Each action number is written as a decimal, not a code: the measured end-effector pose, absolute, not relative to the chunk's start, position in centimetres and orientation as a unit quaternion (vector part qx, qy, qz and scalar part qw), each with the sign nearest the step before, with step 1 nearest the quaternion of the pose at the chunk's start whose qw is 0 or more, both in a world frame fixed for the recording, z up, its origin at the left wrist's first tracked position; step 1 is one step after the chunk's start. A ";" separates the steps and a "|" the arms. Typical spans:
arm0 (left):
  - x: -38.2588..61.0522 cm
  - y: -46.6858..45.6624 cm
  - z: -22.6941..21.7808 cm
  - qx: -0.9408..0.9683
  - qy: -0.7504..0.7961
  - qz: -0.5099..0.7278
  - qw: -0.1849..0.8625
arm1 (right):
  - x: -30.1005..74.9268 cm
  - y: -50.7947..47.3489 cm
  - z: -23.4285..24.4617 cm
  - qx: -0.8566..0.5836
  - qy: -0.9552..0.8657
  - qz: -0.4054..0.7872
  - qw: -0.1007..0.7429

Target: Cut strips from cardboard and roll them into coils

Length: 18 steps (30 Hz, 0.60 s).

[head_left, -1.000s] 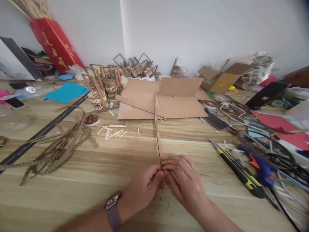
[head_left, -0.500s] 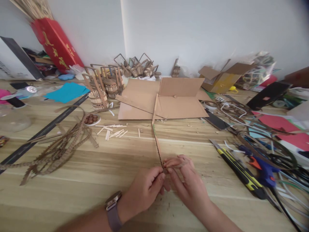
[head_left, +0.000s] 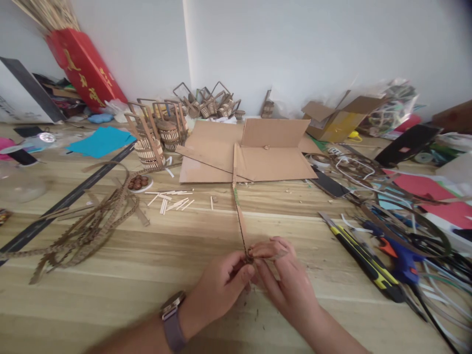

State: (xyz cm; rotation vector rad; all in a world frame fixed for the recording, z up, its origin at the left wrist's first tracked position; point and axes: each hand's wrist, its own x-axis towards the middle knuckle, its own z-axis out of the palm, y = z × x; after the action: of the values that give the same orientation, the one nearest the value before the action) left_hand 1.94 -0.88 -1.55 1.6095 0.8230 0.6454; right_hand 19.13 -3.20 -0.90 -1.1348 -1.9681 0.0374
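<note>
Across from me, the wooden table (head_left: 99,305) carries opened-out cardboard (head_left: 276,164) near its far side. In front of it the person's left hand (head_left: 221,280) and right hand (head_left: 285,275) meet, about equally near the work. A narrow brown strip (head_left: 241,221) runs away from their fingers, its long axis pointing forward to the cardboard, the far part lying over it. The left thumb and forefinger pinch its near end; the right fingers curl close beside, but whether they grip, I can't tell. Pale little sticks (head_left: 165,203) lie left of the strip.

The strip (head_left: 241,221) extends over the cardboard (head_left: 275,164), sticks (head_left: 177,203) on its left, utility knife (head_left: 365,258) on its right.
</note>
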 end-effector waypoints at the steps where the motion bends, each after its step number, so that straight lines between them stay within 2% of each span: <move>1: 2.0 -0.8 -1.7 0.680 0.358 0.279 0.576 | 19.1 -3.2 -0.9 -0.445 -0.790 0.016 0.421; 8: 2.1 -0.3 -2.3 0.643 0.376 0.279 0.607 | 19.1 -2.8 -0.9 -0.421 -0.804 0.026 0.419; 18: 2.1 -0.6 -1.8 0.672 0.366 0.272 0.583 | 19.3 -3.0 -0.9 -0.446 -0.796 0.007 0.410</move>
State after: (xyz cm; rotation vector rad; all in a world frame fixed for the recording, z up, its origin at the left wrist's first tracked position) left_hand 2.10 -0.56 -1.77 1.5702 0.8552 0.6360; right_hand 19.34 -3.02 -0.91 -1.1218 -2.0034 0.0183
